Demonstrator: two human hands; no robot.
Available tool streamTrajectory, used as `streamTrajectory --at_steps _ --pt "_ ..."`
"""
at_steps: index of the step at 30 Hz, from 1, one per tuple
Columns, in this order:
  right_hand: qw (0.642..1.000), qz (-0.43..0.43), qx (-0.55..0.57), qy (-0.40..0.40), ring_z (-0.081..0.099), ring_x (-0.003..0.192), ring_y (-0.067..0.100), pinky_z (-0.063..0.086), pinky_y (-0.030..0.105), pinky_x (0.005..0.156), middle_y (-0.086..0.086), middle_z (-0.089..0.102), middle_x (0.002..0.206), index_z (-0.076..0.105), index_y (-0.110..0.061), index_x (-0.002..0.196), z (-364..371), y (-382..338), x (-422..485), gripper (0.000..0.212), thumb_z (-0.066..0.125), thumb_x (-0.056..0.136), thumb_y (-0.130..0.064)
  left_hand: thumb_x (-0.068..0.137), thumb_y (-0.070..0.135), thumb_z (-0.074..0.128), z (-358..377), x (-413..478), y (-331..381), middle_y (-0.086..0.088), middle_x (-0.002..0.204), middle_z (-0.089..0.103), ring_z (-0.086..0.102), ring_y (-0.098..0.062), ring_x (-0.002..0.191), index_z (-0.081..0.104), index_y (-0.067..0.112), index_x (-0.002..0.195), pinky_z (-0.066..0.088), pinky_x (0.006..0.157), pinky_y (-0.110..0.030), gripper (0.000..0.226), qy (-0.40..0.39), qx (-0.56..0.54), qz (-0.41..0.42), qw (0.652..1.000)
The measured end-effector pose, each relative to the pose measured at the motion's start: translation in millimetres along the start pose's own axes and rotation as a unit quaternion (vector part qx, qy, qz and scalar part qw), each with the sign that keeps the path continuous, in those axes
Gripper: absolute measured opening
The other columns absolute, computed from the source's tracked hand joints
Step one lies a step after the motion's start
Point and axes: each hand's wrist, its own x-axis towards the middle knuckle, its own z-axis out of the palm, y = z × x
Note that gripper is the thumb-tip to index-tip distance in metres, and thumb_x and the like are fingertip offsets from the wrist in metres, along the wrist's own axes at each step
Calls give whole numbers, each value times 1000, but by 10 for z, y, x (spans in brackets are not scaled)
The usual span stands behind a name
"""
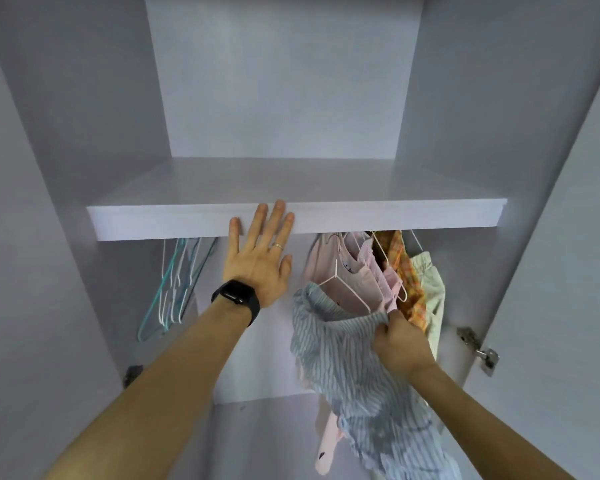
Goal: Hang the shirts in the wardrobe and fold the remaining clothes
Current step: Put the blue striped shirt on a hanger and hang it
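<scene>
Several empty wire hangers point(174, 289), teal and white, hung bunched under the flat pale-lilac shelf point(395, 216) at the left of the open lilac-grey wardrobe point(278, 81). Beside them the person's left hand point(257, 261), with a black wristwatch point(238, 296) on the wrist and a thin ring point(278, 245) on one finger, was raised on an outstretched arm. Its back faced the camera, its grip was spread wide and held nothing, and its fingertips lay over the shelf's front edge. Whether it bore any weight there could not be told.

To its right hung a blue-and-white striped shirt point(347, 358) of crumpled light cloth, draped on a white wire hanger point(336, 276) whose hook was hidden behind the shelf. The right hand point(400, 344), reaching up from below, pinched a fold of the shirt's upper edge between curled fingers and thumb.

Further right, pink garments point(357, 271), an orange plaid garment point(404, 271) and a pale green garment point(430, 282) were packed close together on their own hangers. A metal hinge point(478, 346) showed on the wardrobe's right side.

The step in hand appeared to be hanging the striped shirt alongside the others. The next move would likely call for settling the cloth squarely on the hanger's shoulders and confirming that the hook sat on the rail, then letting go. No clothes waiting to be folded were in view.
</scene>
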Motion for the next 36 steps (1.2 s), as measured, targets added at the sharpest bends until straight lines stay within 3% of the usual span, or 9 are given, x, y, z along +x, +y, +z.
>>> streamTrajectory --at_steps 7,14,20,26,29,33,36 --pt "1000 19 23 0 60 111 39 47 38 90 20 64 121 50 -4 120 393 60 543 27 42 100 -19 101 49 17 547 150 -25 2 165 -24 -23 -23 151 -16 26 158 -11 119 -61 70 131 22 1 991" --pt "989 -14 66 130 58 112 41 37 34 79 22 63 119 49 -6 107 779 183 989 14 44 98 -15 96 52 27 832 291 -65 1 166 -19 -18 -25 152 -10 24 159 -10 117 -65 78 229 55 11 972" --pt "972 -28 78 221 54 119 42 41 38 88 25 57 128 47 3 121 855 -102 1423 29 47 95 -8 88 53 29 901 340 -115 1 164 -27 -24 -25 151 -19 25 157 -21 112 -61 89 258 88 17 962" --pt "982 7 52 182 52 126 41 43 40 99 25 49 140 38 5 136 1135 -270 1760 44 49 95 -10 88 51 38 940 359 -114 0 162 -32 -27 -26 150 -24 25 155 -19 112 -63 95 262 83 17 961" --pt "990 15 -12 140 51 130 38 43 40 102 21 48 145 21 5 149 1296 -158 1756 58 42 98 -14 87 50 46 949 342 -98 -1 163 -28 -25 -27 150 -21 24 156 -16 113 -65 99 258 69 12 964" --pt "992 22 -91 87 52 131 31 42 41 104 10 53 144 1 -7 159 1153 -93 1672 73 39 99 -25 87 50 44 885 307 -51 -1 162 -32 -28 -28 149 -25 23 155 -15 114 -67 100 209 65 4 976" --pt "992 16 -117 45 52 129 30 42 40 103 9 53 143 5 -9 158 974 -160 1546 73 43 98 -28 85 45 47 841 254 -36 -3 162 -30 -26 -29 150 -22 22 156 -12 115 -67 102 167 54 -4 984"
